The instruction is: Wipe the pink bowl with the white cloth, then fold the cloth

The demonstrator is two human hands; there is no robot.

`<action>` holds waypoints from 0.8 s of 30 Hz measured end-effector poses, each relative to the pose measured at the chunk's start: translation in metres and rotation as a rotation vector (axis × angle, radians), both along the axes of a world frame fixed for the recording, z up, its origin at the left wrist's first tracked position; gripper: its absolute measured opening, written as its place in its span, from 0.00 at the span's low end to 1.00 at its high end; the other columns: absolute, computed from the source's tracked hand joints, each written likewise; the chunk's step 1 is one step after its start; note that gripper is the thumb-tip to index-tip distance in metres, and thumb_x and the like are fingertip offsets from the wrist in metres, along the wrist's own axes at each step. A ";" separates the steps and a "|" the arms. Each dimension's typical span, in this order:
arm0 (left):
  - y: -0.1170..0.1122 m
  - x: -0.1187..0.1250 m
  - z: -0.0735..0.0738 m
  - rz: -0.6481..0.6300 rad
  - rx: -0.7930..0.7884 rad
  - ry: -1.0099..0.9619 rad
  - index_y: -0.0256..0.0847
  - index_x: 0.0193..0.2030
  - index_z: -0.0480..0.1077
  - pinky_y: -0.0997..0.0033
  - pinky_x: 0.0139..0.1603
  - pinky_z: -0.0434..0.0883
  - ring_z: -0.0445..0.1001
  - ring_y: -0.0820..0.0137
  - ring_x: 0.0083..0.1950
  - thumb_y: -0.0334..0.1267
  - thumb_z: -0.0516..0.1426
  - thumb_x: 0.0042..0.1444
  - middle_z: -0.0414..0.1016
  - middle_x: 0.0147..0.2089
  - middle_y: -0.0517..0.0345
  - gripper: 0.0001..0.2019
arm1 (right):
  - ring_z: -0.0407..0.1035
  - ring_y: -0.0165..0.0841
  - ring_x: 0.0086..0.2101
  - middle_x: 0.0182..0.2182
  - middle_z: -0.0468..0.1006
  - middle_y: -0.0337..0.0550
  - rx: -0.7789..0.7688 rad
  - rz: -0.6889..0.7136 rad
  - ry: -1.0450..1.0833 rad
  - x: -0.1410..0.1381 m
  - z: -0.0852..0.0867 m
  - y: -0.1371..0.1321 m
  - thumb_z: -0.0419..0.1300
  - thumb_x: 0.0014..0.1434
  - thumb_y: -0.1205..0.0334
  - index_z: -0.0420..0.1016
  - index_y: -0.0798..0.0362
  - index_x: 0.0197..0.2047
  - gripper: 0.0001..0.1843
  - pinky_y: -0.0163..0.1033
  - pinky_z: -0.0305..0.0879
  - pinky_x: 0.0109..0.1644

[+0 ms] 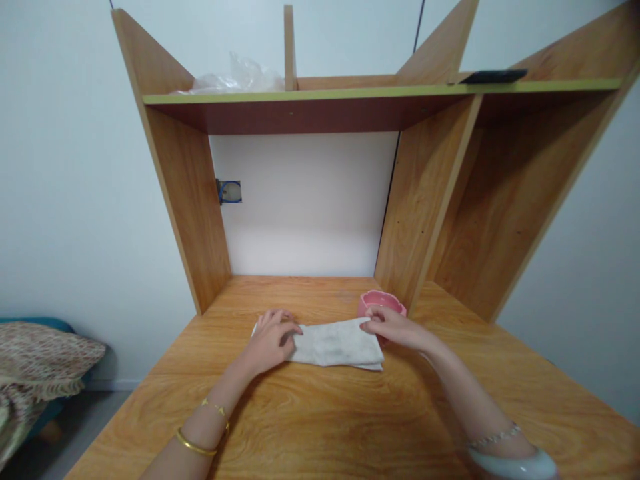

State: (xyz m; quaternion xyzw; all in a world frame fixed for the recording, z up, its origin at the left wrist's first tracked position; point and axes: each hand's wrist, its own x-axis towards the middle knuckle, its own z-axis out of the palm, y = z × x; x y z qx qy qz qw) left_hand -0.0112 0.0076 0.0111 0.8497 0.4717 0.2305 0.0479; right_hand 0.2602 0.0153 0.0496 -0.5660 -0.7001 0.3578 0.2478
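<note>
A folded white cloth (335,344) lies flat on the wooden desk, longer from left to right than deep. My left hand (273,341) rests over the cloth's left end with fingers bent and a little apart, covering most of that end. At the far right corner, my right hand (393,327) pinches the cloth's edge between thumb and fingers. Just behind that hand stands a pink bowl (384,301) with a wavy rim, partly hidden by it.
The wooden desk (300,420) meets a shelf unit with upright side panels (430,193). On the upper shelf (320,93) are a clear plastic bag (240,77) and a dark flat object (494,76). A wall socket opening (231,192) shows at the back. A patterned fabric (45,357) lies at far left.
</note>
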 end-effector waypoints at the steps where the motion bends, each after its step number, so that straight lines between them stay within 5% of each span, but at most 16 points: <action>1: 0.001 -0.003 0.001 0.026 -0.012 0.010 0.48 0.39 0.71 0.60 0.52 0.51 0.57 0.62 0.52 0.31 0.50 0.46 0.64 0.50 0.58 0.14 | 0.56 0.23 0.17 0.15 0.58 0.29 -0.001 -0.007 0.001 0.000 0.001 -0.001 0.53 0.44 0.64 0.54 0.51 0.21 0.08 0.29 0.52 0.20; 8: -0.012 0.012 0.008 -0.077 -0.135 0.087 0.51 0.42 0.69 0.59 0.46 0.52 0.63 0.63 0.47 0.35 0.50 0.48 0.68 0.45 0.59 0.14 | 0.58 0.24 0.18 0.14 0.59 0.31 0.076 -0.128 -0.073 -0.010 0.016 -0.004 0.49 0.46 0.60 0.54 0.52 0.17 0.10 0.30 0.50 0.21; 13: -0.023 0.026 0.018 -0.160 0.001 0.039 0.53 0.46 0.67 0.61 0.46 0.50 0.64 0.65 0.46 0.39 0.50 0.51 0.69 0.45 0.60 0.15 | 0.59 0.24 0.17 0.13 0.62 0.32 0.111 -0.172 -0.149 -0.031 0.024 -0.001 0.48 0.48 0.59 0.57 0.52 0.17 0.11 0.29 0.48 0.20; 16: -0.017 0.017 0.023 0.032 0.102 -0.007 0.48 0.45 0.67 0.61 0.46 0.50 0.65 0.66 0.45 0.35 0.47 0.52 0.71 0.43 0.59 0.15 | 0.60 0.24 0.16 0.14 0.65 0.33 0.120 -0.152 -0.189 -0.051 0.028 -0.001 0.49 0.48 0.59 0.59 0.52 0.21 0.08 0.29 0.49 0.19; 19: -0.005 0.002 0.022 0.286 0.032 0.074 0.41 0.32 0.70 0.61 0.43 0.51 0.67 0.65 0.40 0.32 0.45 0.51 0.74 0.35 0.55 0.13 | 0.62 0.26 0.17 0.14 0.68 0.34 0.135 -0.130 -0.239 -0.076 0.030 -0.003 0.50 0.48 0.58 0.62 0.52 0.24 0.07 0.29 0.50 0.20; 24: 0.008 -0.008 0.011 0.355 -0.053 0.122 0.38 0.20 0.68 0.62 0.41 0.54 0.69 0.63 0.34 0.32 0.43 0.50 0.74 0.28 0.51 0.15 | 0.66 0.30 0.23 0.18 0.72 0.38 0.182 -0.092 -0.342 -0.122 0.022 -0.006 0.53 0.46 0.55 0.67 0.52 0.26 0.10 0.31 0.49 0.23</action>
